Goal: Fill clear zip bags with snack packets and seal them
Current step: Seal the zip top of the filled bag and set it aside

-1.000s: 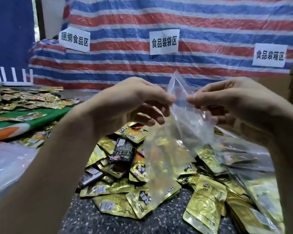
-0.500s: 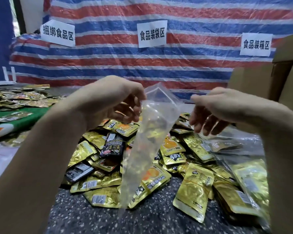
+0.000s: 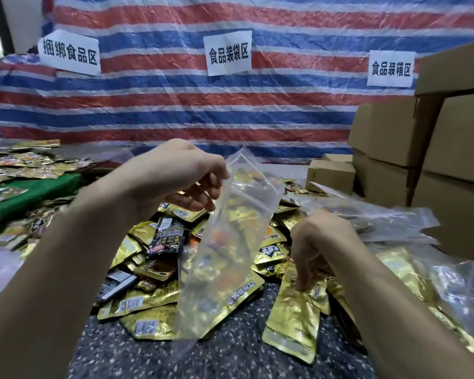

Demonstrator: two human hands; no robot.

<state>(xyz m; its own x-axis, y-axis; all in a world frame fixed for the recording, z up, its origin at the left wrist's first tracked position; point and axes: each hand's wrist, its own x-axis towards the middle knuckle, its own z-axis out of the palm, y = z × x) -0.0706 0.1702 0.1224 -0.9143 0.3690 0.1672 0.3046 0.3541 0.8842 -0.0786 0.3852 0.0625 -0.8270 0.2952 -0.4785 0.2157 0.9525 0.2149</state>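
Observation:
My left hand (image 3: pixel 175 181) pinches the top left edge of an empty clear zip bag (image 3: pixel 225 242), which hangs open-mouthed and tilted over a heap of gold snack packets (image 3: pixel 153 296) on the speckled dark table (image 3: pixel 230 356). My right hand (image 3: pixel 318 247) is down on the heap, its fingertips closing on the top of a gold packet (image 3: pixel 293 321) at the front right. A few black packets (image 3: pixel 166 236) lie among the gold ones.
A stack of clear bags (image 3: pixel 381 222) lies at the right. Cardboard boxes (image 3: pixel 422 149) stand at the back right. More packets cover a green cloth (image 3: pixel 30 190) at the left. A striped tarp (image 3: pixel 230 105) with paper signs hangs behind.
My right hand let go of the bag's mouth and dropped down to the heap of packets. My left hand keeps the bag, which now hangs lower.

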